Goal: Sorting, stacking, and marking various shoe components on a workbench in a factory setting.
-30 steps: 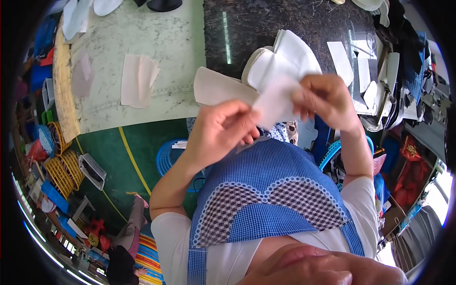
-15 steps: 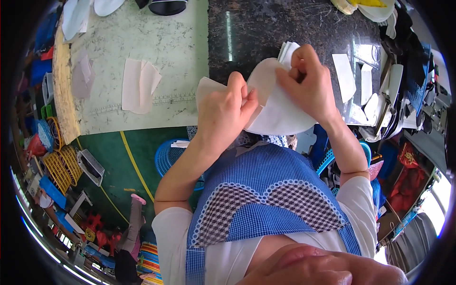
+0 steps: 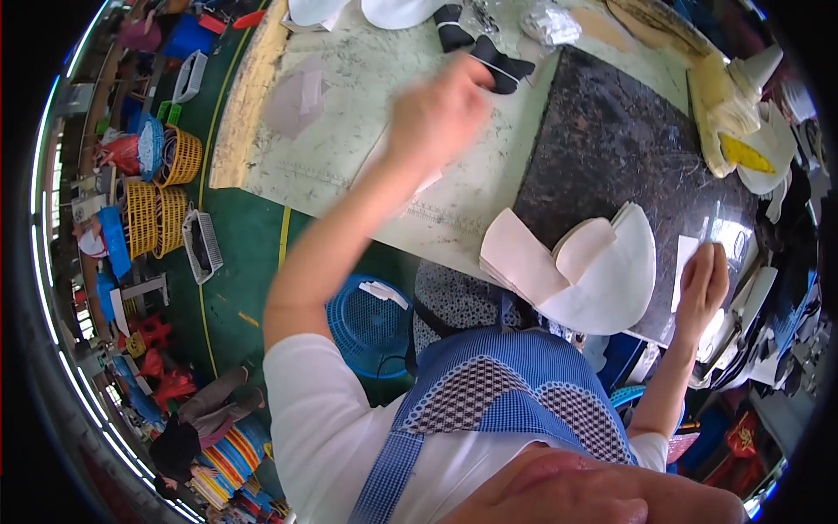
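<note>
My left hand (image 3: 441, 113), smeared by motion, is over the pale work board, its fingertips at a black bundle (image 3: 504, 68) tied with a thin white band. The blur hides whether the fingers grip it. A second black bundle (image 3: 454, 31) lies just beyond. My right hand (image 3: 704, 284) is at the right side of the dark slab, fingers curled together beside a white strip (image 3: 683, 275); whatever they hold is hidden. Between my hands, white rounded sheet pieces (image 3: 621, 284) and a fanned stack of pale pink pieces (image 3: 521, 253) overlap at the table's near edge.
The dark stone slab (image 3: 602, 131) lies on the pale board (image 3: 349, 87). A yellowed container (image 3: 729, 100) and stacked pieces stand at the right. Below the table edge is a blue basket (image 3: 367, 336). Yellow baskets (image 3: 157, 214) and a person (image 3: 196, 428) are at the left.
Both hands have left the pale pieces, which now lie at the table edge. My left hand has moved far out to the black bundles, my right hand rightward. The view has turned.
</note>
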Demonstrator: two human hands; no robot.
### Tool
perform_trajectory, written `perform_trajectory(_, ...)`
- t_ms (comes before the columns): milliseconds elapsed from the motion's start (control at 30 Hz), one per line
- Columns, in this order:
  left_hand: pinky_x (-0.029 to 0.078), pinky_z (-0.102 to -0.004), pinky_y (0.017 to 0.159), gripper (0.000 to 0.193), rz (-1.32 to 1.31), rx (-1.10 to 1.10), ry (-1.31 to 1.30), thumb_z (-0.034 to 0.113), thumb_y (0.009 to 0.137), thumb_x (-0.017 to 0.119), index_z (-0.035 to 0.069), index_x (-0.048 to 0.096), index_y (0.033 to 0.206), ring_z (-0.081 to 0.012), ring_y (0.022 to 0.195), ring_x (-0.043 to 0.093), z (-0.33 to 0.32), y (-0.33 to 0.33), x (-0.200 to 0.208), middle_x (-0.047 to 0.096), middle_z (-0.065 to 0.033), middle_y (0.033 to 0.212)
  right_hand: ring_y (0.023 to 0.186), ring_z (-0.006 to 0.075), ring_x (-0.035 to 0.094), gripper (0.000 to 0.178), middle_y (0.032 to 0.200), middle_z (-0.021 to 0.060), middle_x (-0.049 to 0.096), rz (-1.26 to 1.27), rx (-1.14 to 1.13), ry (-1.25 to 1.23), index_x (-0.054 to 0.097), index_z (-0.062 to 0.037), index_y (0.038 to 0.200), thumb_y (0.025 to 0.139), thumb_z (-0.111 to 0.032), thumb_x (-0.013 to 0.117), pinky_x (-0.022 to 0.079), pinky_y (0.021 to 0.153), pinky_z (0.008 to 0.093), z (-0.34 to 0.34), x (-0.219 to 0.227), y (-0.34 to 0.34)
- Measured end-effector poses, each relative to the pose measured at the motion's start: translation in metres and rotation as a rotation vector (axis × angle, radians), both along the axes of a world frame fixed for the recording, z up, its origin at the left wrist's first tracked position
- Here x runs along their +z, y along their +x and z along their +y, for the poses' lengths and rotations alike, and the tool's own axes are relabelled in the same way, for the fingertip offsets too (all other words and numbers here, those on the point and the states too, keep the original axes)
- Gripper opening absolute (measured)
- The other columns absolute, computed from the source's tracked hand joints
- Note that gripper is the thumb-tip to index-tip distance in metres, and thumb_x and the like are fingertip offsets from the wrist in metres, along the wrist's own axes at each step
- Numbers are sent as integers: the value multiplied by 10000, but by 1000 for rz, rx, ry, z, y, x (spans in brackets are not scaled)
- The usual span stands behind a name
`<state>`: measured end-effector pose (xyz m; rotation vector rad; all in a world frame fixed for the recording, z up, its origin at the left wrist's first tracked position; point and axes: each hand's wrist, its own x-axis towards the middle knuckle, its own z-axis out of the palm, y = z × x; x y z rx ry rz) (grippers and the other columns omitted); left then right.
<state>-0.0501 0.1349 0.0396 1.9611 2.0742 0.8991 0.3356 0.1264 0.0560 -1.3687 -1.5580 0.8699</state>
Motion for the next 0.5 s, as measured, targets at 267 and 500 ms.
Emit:
perform_trajectory(267, 518, -410, 788, 278, 160, 580, -4, 103, 790, 647, 117, 666, 1067, -320, 993, 635, 100, -243, -12, 648, -127, 1076, 398, 35, 297, 456, 504, -5, 423, 150, 33, -15, 406, -110, 639, 1045, -317, 414, 188, 384, 215, -29, 2, 27)
perform_trajectory(500, 494, -386, 650, 76, 178, 120, 913, 123, 876, 632, 53, 616, 852, -323, 724, 616, 12, -84, 112, 618, -143, 806, 827, 192, 673, 797, 1118, 164, 641, 176, 332, -195, 448, 17, 1364, 869, -594, 575, 504, 594, 220, -49, 40, -33)
